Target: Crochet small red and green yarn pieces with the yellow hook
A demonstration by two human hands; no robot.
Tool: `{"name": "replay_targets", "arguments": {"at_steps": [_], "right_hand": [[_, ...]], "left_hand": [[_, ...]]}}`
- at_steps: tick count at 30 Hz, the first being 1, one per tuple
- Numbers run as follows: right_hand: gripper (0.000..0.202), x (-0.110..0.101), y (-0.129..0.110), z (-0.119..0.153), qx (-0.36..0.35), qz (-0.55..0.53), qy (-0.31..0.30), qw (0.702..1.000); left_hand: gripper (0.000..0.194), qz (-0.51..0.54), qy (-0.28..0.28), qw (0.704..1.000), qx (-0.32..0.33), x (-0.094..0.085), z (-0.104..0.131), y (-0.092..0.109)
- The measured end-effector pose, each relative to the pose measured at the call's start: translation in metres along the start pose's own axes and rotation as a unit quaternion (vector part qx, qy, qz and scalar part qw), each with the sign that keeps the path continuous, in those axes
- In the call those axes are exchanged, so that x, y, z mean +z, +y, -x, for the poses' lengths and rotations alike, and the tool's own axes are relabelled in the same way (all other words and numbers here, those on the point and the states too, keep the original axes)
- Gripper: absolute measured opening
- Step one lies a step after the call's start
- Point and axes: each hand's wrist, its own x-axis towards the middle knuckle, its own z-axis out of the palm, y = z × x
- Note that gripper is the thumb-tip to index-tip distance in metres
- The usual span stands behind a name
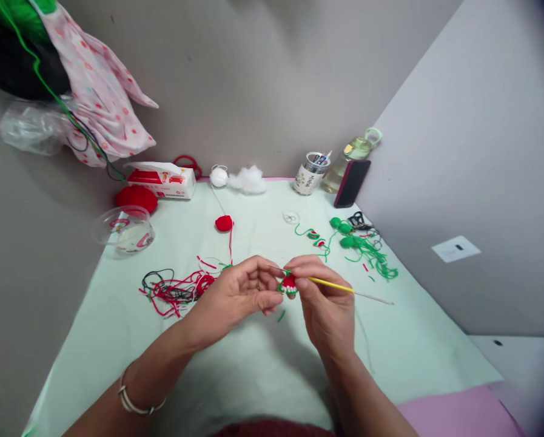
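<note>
Between my two hands is a small crocheted piece in red with a white and green edge. My left hand pinches its left side between thumb and fingers. My right hand is closed around a crochet hook with a yellow handle, and its fingertips touch the piece's right side. The hook's thin tip reaches left to the top of the piece. Below my hands lies a short green yarn scrap. Left of my left hand is a tangle of red and black yarn.
At the back stand a tissue box, white stuffing, a pen cup, a bottle and a leaning phone. A red yarn ball lies mid-table, a plastic tub left, green yarn right.
</note>
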Motion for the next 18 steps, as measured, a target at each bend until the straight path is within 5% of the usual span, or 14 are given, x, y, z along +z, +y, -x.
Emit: {"name": "replay_targets", "arguments": {"at_steps": [2,8,14,18], "right_hand": [[0.013,0.000,-0.001,-0.001,-0.001,-0.005,-0.001,1.000],[0.007,0.002,-0.003,-0.004,0.021,-0.046,-0.004,0.999],[0.010,-0.002,-0.002,0.000,-0.008,0.058,-0.012,0.998],[0.018,-0.001,-0.004,0.005,-0.040,0.101,-0.015,0.994]], "left_hand": [[0.012,-0.035,0.007,0.999,0.021,-0.004,0.000,0.001],[0.020,-0.156,0.124,0.976,0.090,-0.019,0.002,0.010],[0.022,-0.008,0.033,0.999,0.022,-0.005,0.002,0.006],[0.021,0.067,0.041,0.997,0.021,0.009,0.000,-0.003]]}}
